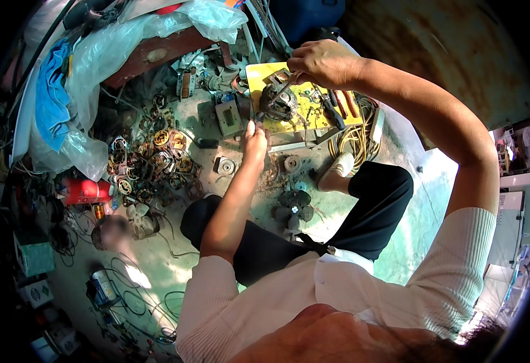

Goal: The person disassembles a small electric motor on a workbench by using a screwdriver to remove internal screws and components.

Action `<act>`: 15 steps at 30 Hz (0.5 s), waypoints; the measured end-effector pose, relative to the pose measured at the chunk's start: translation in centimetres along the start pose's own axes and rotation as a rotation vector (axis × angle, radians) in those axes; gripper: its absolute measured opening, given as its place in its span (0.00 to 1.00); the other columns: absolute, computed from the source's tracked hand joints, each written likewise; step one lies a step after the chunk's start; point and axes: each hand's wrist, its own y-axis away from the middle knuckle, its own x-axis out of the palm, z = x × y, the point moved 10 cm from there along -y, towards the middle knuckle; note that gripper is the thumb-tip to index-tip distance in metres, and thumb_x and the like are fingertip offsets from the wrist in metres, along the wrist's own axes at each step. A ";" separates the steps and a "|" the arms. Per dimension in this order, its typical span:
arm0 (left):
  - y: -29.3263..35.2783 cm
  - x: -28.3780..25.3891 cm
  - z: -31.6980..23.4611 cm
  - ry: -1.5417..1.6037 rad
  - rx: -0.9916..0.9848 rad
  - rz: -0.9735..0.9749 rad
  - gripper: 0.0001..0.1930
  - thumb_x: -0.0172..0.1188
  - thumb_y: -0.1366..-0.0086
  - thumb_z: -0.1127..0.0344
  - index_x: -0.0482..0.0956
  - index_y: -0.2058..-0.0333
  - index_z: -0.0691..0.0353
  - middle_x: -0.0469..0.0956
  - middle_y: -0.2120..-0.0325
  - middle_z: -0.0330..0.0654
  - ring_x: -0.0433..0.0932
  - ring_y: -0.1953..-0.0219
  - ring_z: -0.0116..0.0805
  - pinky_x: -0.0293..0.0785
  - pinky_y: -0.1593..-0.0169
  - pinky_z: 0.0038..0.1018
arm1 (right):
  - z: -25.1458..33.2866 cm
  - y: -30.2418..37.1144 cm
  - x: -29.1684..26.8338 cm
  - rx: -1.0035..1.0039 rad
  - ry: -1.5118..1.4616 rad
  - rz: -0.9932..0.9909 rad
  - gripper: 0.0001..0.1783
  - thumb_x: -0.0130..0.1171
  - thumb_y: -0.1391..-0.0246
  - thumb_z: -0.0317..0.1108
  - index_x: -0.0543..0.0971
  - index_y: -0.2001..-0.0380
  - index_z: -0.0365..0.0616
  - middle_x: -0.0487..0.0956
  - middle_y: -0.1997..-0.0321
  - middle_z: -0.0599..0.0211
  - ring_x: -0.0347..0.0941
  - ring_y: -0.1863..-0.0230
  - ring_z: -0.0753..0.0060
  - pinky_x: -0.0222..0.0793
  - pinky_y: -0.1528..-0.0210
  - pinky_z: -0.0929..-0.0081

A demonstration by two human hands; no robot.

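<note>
While your right hand (328, 65) curls round a slim tool (287, 86) over the motor (277, 105), your left hand (255, 144) clenches at the near-left corner of the yellow board (255, 72); whether it grasps anything can't be told. You're apparently working tool against motor, left of the board's middle; the next move calls for steadiness. Mind the red-handled tool (352, 106) by the right edge; bare yellow opens at the far-left corner.

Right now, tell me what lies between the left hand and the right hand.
In the head view, a dark motor-like part lies there, on the yellow board.
</note>
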 end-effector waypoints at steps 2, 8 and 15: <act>-0.2 -0.2 0.2 0.019 -0.005 -0.009 0.07 0.40 0.26 0.63 0.65 0.53 0.51 0.66 0.75 0.32 0.59 0.81 0.19 0.58 0.78 0.18 | 1.0 0.3 -0.5 -0.112 -0.040 -0.016 0.12 0.62 0.50 0.41 0.79 0.66 0.46 0.77 0.64 0.65 0.76 0.57 0.59 0.72 0.58 0.63; 0.4 0.3 -0.6 0.002 -0.004 0.028 0.10 0.42 0.25 0.60 0.65 0.49 0.50 0.66 0.75 0.32 0.58 0.81 0.19 0.58 0.78 0.18 | -5.7 2.6 4.9 0.812 -0.813 0.415 0.15 0.66 0.48 0.47 0.85 0.66 0.47 0.82 0.72 0.71 0.79 0.67 0.76 0.63 0.77 0.80; 0.0 -0.2 -0.6 -0.047 0.010 -0.011 0.10 0.41 0.26 0.63 0.65 0.49 0.50 0.66 0.75 0.32 0.59 0.80 0.19 0.58 0.78 0.19 | -3.2 0.9 3.3 0.405 -0.360 0.275 0.10 0.63 0.47 0.37 0.83 0.63 0.46 0.81 0.69 0.66 0.77 0.69 0.64 0.69 0.65 0.68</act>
